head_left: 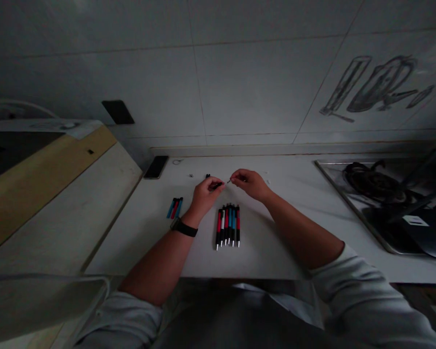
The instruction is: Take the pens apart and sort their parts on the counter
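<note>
As left hand [204,193] and right hand [250,184] pinch small parts [228,182], open countertop [301,179] runs to the stove rim [350,206].

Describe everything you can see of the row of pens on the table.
The row of pens lies side by side on the white table. Red, white and blue barrels, plastic-looking, end in black grips and metallic-looking tips, which point to the table's near edge. Neither the left hand nor the right hand touches it.

Before you, the white bench [257,259] carries a row of pens [233,224] with silver tips toward you, blue and red barrels [175,208] to their left, a dark phone [156,167] farther back, small black pieces [208,175], and a steel-rimmed hob [353,206] at the right
</note>
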Demonstrator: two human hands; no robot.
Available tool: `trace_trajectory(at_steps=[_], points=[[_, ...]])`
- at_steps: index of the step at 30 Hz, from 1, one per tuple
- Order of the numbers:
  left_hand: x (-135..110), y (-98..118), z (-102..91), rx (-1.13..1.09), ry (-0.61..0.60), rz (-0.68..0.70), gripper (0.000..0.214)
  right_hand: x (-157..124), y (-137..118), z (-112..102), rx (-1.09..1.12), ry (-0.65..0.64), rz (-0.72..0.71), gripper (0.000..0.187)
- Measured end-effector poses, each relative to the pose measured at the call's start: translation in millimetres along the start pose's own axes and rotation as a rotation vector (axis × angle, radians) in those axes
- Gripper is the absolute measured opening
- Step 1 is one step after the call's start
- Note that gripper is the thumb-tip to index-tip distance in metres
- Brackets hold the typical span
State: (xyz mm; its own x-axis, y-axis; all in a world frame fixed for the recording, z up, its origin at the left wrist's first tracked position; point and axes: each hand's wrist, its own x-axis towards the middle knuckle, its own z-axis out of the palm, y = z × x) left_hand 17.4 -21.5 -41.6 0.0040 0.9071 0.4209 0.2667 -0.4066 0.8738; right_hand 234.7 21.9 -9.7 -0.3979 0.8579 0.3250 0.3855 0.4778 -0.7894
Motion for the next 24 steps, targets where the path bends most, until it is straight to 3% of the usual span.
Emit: trace_trajectory(at_steps=[2, 4, 9, 16, 24], points=[[2, 1, -3.9, 0.029, 0.027, 0.009, 0.014, 8, 7, -14, -0.154, 0.078, 0.046, 0.022], [3, 1, -7.7, 0.057, 0.045, 0.015, 0.015, 19, 15, -26, -0.36, 0.078, 0.113, 0.018], [5, 1, -10.4, 0.095, 0.059, 0.027, 0.012, 47, 33, -25, -0.788, -0.194, 0.263, 0.02], [6, 2, -12.8, 0.094, 0.061, 0.028, 0.01, 73, 47, -4, -0.89, -0.29, 0.34, 0.024], [9, -1, -14.5, 0.106, 0.068, 0.007, 0.011, 81, 51, -2, -0.92, -0.316, 0.357, 0.027]])
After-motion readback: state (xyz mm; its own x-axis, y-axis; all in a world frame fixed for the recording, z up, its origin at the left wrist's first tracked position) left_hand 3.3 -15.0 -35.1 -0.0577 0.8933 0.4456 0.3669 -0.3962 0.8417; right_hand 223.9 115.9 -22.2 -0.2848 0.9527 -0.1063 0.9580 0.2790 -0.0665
